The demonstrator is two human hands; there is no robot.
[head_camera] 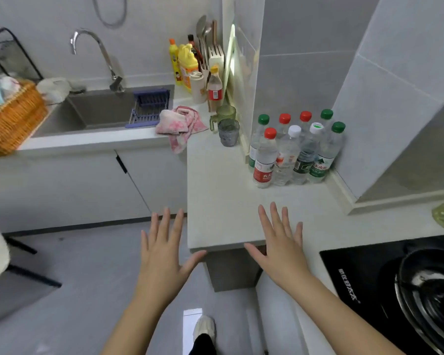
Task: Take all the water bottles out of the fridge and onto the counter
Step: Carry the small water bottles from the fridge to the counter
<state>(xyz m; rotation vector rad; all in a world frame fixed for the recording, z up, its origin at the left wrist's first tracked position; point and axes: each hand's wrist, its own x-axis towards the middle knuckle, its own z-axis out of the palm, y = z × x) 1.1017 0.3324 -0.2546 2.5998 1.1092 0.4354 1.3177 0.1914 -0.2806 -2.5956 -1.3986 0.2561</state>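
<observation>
Head view: eight water bottles [295, 149] stand clustered upright at one o'clock, in the white counter's [215, 201] back corner. The left hand [164, 254] and right hand [280, 252] hover empty at six o'clock, fingers spread, seemingly above the counter edge.

Counter [215, 201] w/ water bottles [292, 155], cups [228, 131]

1. Pale grey tiled walls [305, 34] fill the upper part of the frame.
2. A white counter [215, 201] runs from left to centre, with white cabinet doors [87, 188] beneath.
3. A grey sink [100, 111] with a curved tap [98, 52] sits upper left.
4. Grey floor [87, 290] covers the lower left.
5. A black stove [395, 290] lies lower right.
</observation>
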